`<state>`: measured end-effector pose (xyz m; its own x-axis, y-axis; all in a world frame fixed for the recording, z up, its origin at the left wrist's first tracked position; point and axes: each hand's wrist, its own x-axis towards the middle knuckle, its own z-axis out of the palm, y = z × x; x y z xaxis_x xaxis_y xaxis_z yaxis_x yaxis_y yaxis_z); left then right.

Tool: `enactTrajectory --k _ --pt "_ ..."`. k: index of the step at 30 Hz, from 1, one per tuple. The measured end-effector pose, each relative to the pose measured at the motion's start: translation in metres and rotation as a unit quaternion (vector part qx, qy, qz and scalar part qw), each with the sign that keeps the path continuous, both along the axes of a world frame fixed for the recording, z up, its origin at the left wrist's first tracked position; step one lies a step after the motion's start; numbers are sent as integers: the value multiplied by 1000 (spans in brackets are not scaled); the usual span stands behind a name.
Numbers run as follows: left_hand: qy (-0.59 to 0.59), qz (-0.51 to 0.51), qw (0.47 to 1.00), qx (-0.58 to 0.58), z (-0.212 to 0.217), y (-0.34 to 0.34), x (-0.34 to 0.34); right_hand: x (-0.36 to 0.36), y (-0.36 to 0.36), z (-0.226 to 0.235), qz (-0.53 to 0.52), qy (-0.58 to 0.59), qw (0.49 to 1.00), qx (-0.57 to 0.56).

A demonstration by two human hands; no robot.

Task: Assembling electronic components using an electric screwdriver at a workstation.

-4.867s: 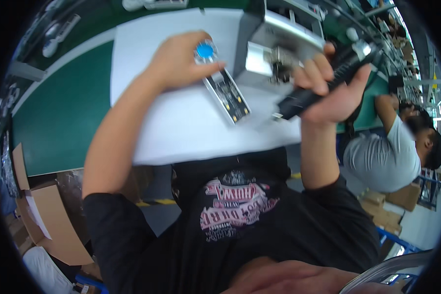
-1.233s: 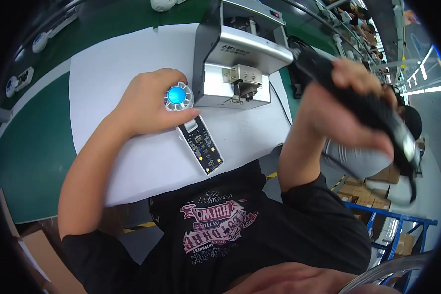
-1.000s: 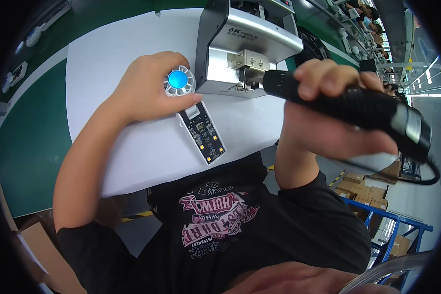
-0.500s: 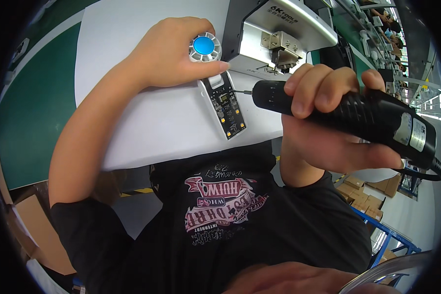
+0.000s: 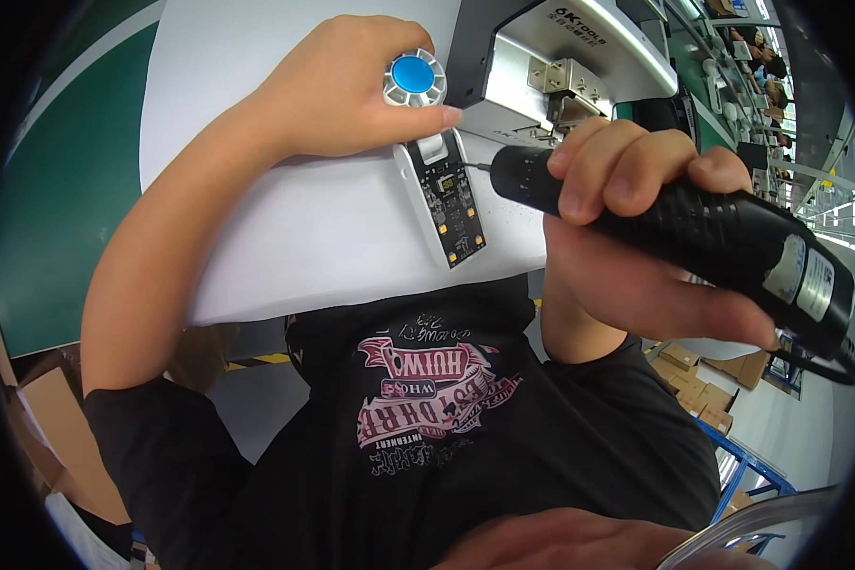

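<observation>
My left hand point(image 5: 351, 100) is closed around the upper part of a white device with a ribbed round end and a blue disc point(image 5: 413, 74). From under my thumb, its lower part sticks out toward me, with a black circuit board point(image 5: 454, 204) bearing small yellow squares. My right hand point(image 5: 608, 266) grips a black corded electric screwdriver point(image 5: 674, 218), held nearly level and pointing left. Its thin bit point(image 5: 477, 166) reaches the right edge of the board, just below my left thumb. Whether a screw is at the tip is too small to tell.
Beyond my hands stands a silver and dark grey machine point(image 5: 513, 71) with a metal bracket on its front. White sheeting point(image 5: 285, 256) covers part of the green table point(image 5: 66, 218). Cardboard boxes point(image 5: 71, 437) lie at lower left, others at right by a blue metal frame point(image 5: 746, 465).
My left hand and the device have shifted slightly up and to the right in view. The machine also appears farther right. Both grips are unchanged, and the bit stays at the board's edge.
</observation>
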<state>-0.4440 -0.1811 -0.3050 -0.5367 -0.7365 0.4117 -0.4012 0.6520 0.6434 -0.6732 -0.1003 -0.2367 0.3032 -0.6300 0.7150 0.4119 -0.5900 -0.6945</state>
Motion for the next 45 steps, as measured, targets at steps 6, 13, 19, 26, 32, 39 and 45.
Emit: enactTrajectory --k 6,13,19,26,32,39,45 --pt "7 0 1000 12 -2 6 1 -7 -9 3 71 -15 997 25" --pt "-14 -3 999 43 7 6 4 -37 -12 36 -47 11 996 -79" --pt "-11 18 999 24 4 6 8 -31 -6 31 44 19 998 42" --pt "1 17 1000 -4 3 -1 3 3 7 8 36 -40 998 26" --pt "-6 19 1000 -2 4 0 4 16 4 4 42 -43 998 22" --pt "-9 6 999 39 17 1 -1 21 3 5 44 -19 999 10" --pt "-6 8 1000 0 7 3 7 -1 1 21 54 -26 998 23"
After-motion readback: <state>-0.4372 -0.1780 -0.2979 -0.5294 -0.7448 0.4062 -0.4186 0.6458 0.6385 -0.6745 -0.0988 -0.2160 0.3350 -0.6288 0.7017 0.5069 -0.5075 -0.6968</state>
